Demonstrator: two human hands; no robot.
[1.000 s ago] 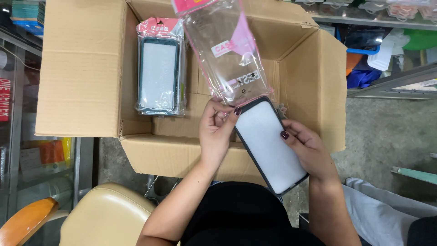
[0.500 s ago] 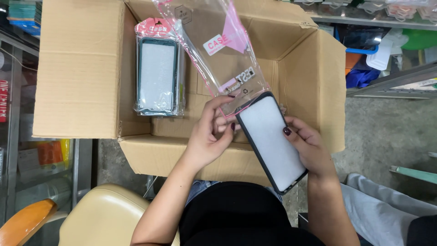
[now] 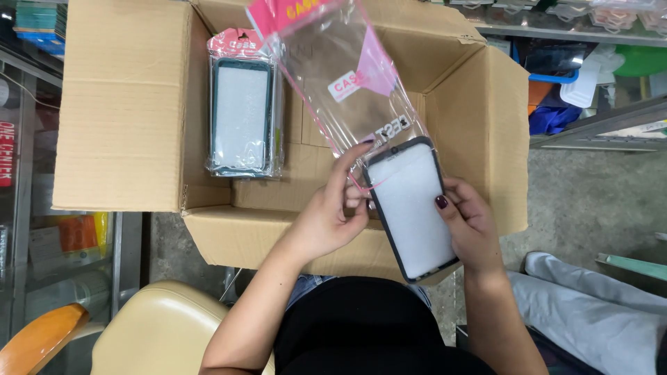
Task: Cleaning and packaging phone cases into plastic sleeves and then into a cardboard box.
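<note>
Left hand (image 3: 326, 219) pinching mouth of clear pink-topped sleeve (image 3: 347, 83); right hand (image 3: 472, 226) fingers curled around edge of dark phone case (image 3: 413, 208). Case top just at sleeve opening, mostly outside, over open cardboard box (image 3: 125, 104). Bagged stack (image 3: 243, 111) already inside box.

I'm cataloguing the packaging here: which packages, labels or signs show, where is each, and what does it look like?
Clear plastic sleeve: over the open box, pink header, white sticker; left hand at its mouth.
Phone case: dark rim, white insert, held by right hand.
Bagged cases: stacked inside cardboard box, pink tops.
Red sign: far left edge.
</note>
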